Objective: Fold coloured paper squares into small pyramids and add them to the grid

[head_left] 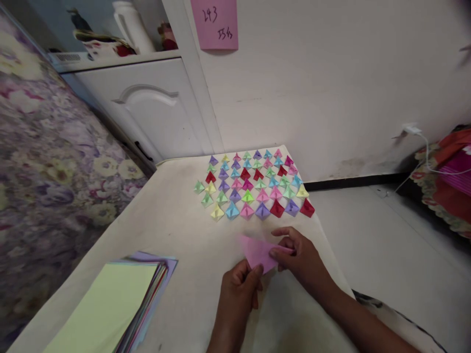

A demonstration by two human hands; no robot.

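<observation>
Smooth, matt paper: the pink sheet (258, 254), the folded pieces (248, 185) toward the table's (184, 235) far edge, the stack (110, 294) near its left edge. The table cover (154, 220) seems matt cloth.

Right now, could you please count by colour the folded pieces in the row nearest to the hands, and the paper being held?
Yellow piece: 1
Blue piece: 1
Pink piece: 1
Purple pieces: 2
Red pieces: 2
Held pink paper: 1
Total: 8

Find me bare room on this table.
Bare tabletop lies between the paper stack and the left hand. Another patch runs from the stack toward the cabinet, left of the folded papers. Those rows crowd the far right; nearer, the right hand holds pink paper.
</observation>
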